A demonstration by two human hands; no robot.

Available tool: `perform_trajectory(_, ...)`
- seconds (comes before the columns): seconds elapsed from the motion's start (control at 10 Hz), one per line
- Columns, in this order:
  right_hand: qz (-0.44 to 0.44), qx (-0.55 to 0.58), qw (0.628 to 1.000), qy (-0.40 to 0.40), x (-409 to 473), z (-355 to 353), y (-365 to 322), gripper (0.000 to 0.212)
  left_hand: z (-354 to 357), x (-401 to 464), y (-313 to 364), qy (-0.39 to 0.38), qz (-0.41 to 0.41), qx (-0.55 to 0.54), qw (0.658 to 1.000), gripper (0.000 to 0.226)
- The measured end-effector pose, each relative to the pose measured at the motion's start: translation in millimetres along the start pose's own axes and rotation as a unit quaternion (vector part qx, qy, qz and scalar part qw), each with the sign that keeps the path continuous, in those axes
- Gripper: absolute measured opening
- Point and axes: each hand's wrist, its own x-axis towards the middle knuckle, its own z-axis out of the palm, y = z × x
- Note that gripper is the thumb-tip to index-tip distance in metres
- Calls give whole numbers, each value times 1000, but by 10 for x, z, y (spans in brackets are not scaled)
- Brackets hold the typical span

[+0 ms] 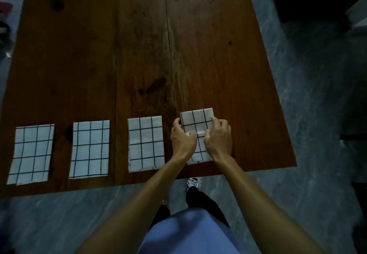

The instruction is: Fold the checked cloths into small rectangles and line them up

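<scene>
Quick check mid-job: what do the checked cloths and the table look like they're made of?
Checked cloths: seemingly thin woven fabric, matte white with black grid lines; they lie flat with crisp folded edges. Table: wood planks, brown with a slight sheen; grain, knots and plank seams show.

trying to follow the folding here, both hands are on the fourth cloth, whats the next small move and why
Probably press the fourth cloth flat, then slide it toward the near table edge: both hands hold it, and it sits farther back than the three folded cloths.
</scene>
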Motion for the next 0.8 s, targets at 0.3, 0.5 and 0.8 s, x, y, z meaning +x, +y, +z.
perform_trajectory(0.3,-2,-5,1000,4,-43,24,70,39,-18,25,-55,-26,56,50,997,68)
perform_trajectory(0.5,13,-8,1000,3,-97,3,61,40,-82,22,-20,-46,61,75,994,66)
perform_trajectory(0.8,-101,75,992,19,-94,-251,-551,38,-1117,-74,172,20,248,156,956,45)
